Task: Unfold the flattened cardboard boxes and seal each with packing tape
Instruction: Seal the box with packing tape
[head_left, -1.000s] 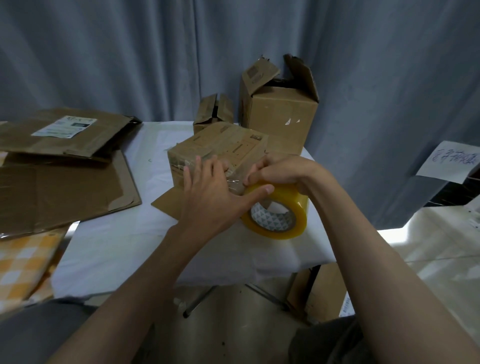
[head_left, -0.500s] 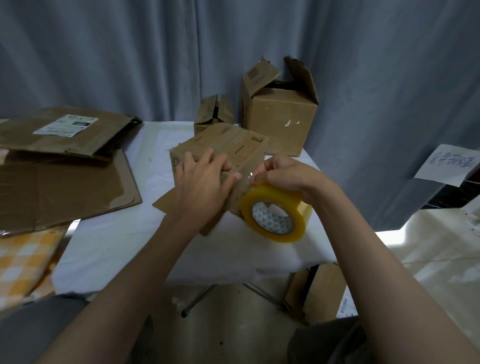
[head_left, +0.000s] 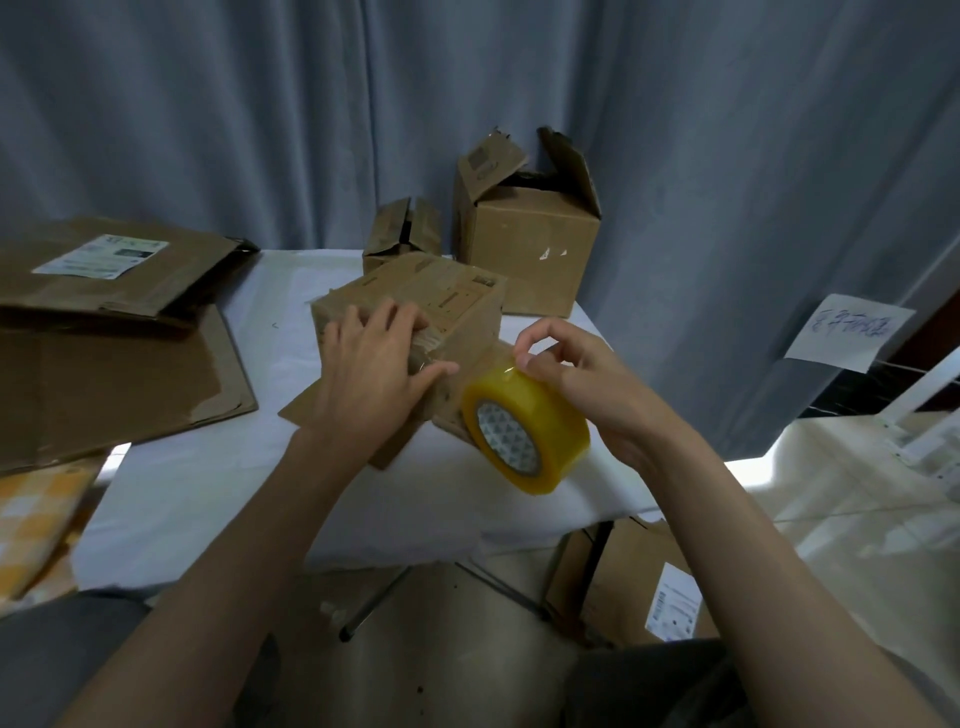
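Note:
A small brown cardboard box (head_left: 441, 296) stands unfolded in the middle of the white table (head_left: 208, 483). My left hand (head_left: 371, 379) lies flat against its near side, fingers spread, pressing on a strip of clear tape. My right hand (head_left: 571, 369) holds the yellow roll of packing tape (head_left: 524, 426) just right of the box, thumb and forefinger pinching at the roll's top edge. The roll hangs tilted over the table's near right corner.
Flattened cardboard boxes (head_left: 104, 332) lie stacked at the table's left. An unfolded larger box (head_left: 530, 244) with raised flaps and a smaller box (head_left: 400, 228) stand at the back by the grey curtain. Another labelled box (head_left: 649, 587) sits on the floor under the table's right edge.
My right hand has drawn the tape roll to the right and downward, away from the box. My left hand has slid up onto the box's near side and spread out.

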